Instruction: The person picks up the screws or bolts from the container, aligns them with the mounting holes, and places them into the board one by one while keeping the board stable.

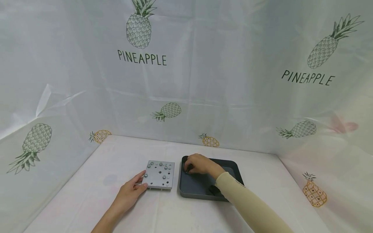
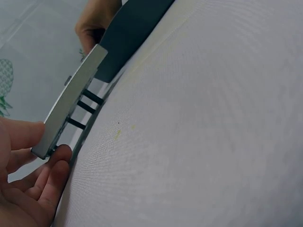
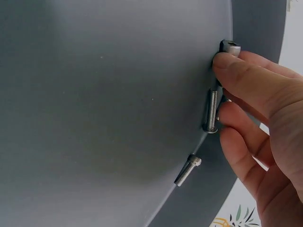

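Note:
My left hand (image 1: 130, 193) holds a square silver metal plate (image 1: 154, 180) by its left edge, thumb near the front corner. Several screws stand in the plate's holes, and in the left wrist view their shanks (image 2: 86, 107) stick out beneath it. Over at the far left corner of a dark grey tray (image 1: 189, 195), my right hand (image 1: 199, 164) reaches inside. Between thumb and fingers it pinches a socket head screw (image 3: 232, 48), its shank mostly hidden. Two more screws lie along the tray wall: a longer one (image 3: 212, 111) beside the fingers and a shorter one (image 3: 188, 170).
A dark object (image 1: 214, 190) shows under the right forearm near the tray's front; I cannot tell what it is. The table (image 1: 175, 215) has a pale cover. A white sheet (image 1: 221, 81) printed with pineapples hangs behind and at both sides.

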`<state>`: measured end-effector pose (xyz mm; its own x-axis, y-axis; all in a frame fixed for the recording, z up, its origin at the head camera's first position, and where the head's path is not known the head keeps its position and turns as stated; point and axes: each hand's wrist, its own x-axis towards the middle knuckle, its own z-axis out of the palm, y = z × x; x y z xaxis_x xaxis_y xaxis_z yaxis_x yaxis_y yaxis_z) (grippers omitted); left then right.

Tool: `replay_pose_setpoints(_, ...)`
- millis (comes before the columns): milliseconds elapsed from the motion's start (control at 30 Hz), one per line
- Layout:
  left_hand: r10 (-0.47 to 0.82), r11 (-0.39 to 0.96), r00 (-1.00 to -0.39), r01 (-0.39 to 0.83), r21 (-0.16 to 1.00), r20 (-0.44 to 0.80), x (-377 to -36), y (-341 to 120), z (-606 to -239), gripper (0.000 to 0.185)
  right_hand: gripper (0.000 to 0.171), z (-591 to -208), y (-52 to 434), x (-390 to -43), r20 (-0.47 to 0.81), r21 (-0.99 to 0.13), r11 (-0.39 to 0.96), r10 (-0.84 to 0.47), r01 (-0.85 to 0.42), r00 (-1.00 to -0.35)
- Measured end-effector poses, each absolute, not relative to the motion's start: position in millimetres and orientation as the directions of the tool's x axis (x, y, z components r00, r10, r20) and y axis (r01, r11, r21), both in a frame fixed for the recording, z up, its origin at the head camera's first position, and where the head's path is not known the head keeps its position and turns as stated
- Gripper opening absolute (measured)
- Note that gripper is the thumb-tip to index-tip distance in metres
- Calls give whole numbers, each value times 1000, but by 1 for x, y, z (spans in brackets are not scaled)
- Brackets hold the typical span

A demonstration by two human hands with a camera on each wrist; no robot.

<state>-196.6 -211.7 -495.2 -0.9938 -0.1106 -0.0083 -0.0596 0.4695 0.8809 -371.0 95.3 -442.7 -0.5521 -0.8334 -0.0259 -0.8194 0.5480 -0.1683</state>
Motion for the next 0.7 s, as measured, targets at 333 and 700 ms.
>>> replay_pose_setpoints(333,-104,455,-995,-55,889,-8,-196,-212,-496,64,17,-442,92,-370,-38,-188,518,-853,-835,-521)
replay_pose_setpoints(700,-110,463,-994,-58,884,-8,-197,-212,-496,63,12,-443,91,-369,-81,-172,527,-849,-832,-522)
